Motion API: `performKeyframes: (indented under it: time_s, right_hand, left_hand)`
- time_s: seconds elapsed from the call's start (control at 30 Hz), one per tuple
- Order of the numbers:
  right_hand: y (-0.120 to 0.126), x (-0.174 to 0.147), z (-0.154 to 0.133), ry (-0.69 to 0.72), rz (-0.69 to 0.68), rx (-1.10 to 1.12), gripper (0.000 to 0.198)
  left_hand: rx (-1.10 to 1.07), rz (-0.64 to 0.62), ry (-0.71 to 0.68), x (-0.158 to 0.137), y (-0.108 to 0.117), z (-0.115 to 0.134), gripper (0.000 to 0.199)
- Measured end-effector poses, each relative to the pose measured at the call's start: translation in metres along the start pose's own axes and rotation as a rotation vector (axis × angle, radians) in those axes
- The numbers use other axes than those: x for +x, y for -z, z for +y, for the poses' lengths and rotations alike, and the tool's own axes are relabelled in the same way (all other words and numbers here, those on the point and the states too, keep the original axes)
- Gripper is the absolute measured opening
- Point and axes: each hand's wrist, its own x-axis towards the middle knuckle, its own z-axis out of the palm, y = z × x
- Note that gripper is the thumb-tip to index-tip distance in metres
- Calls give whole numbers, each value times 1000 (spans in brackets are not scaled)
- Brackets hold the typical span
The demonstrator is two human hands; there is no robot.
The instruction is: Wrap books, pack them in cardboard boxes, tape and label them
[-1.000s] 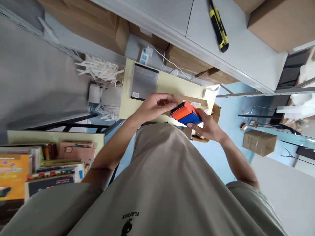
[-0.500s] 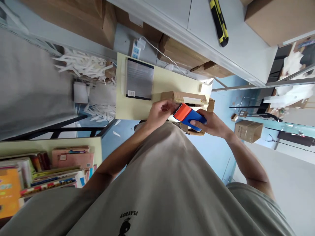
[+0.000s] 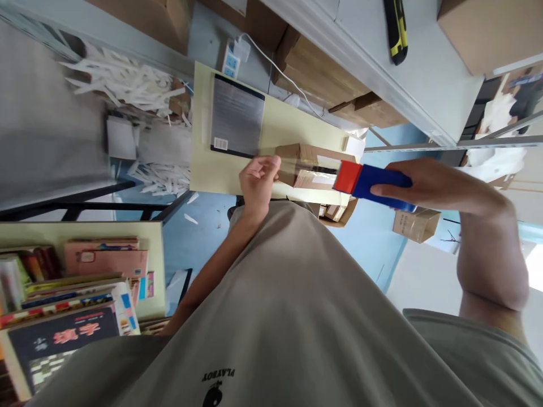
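Note:
My right hand [image 3: 428, 183] is wrapped around a blue and red tape dispenser [image 3: 375, 185], its toothed red end pointing left. My left hand [image 3: 258, 181] has thumb and forefinger pinched on the free end of the clear tape. That strip runs between the hand and the dispenser, above a small cardboard box [image 3: 289, 160] on the pale yellow table [image 3: 237, 180]. The box carries a white label on its side. Left of it lies a flat grey, dark-edged packet [image 3: 237, 116] with a barcode.
A yellow and black utility knife [image 3: 397, 34] rests on the grey shelf [image 3: 432, 85] above. Large cartons [image 3: 322, 70] stand behind the table near a power strip [image 3: 231, 62]. Books [image 3: 72, 305] fill the lower left, and shredded paper [image 3: 127, 79] lies at left.
My right hand has moved the tape dispenser away to the right, drawing out a strip of tape. My left hand has shifted slightly left, and the view has tilted a little.

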Motion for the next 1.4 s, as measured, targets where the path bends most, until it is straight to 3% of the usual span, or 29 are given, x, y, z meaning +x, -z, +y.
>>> performKeyframes:
  time_s: [0.13, 0.4, 0.5, 0.63, 0.87, 1.03, 1.17, 1.27, 1.4]
  right_hand:
    - [10, 4, -5, 12, 14, -32, 66]
    - [-13, 43, -22, 16, 152, -104, 58]
    - [-21, 55, -19, 39, 184, -122, 59]
    - [-22, 60, -37, 24, 114, -249, 63]
    - [-15, 61, -72, -129, 18, -420, 66]
    - [-20, 62, -72, -96, 39, -427, 68]
    - [-25, 60, -76, -111, 29, -423, 68]
    - [-27, 58, -75, -88, 13, -411, 69]
    - [-29, 56, -73, -76, 8, -430, 68]
  left_hand:
    - [-9, -3, 88, 21, 0, -38, 37]
    - [-81, 10, 165, 47, -20, -91, 32]
    - [-83, 17, 227, 50, -20, -100, 23]
    - [-89, 43, 268, 50, -22, -107, 16]
    - [22, 44, 193, 50, -34, -118, 19]
    - [154, 86, 80, 52, -35, -127, 19]
    - [224, 107, 114, 54, -30, -134, 25]
    - [221, 33, 94, 51, -21, -130, 53]
    - [313, -310, -260, 47, -11, -102, 81]
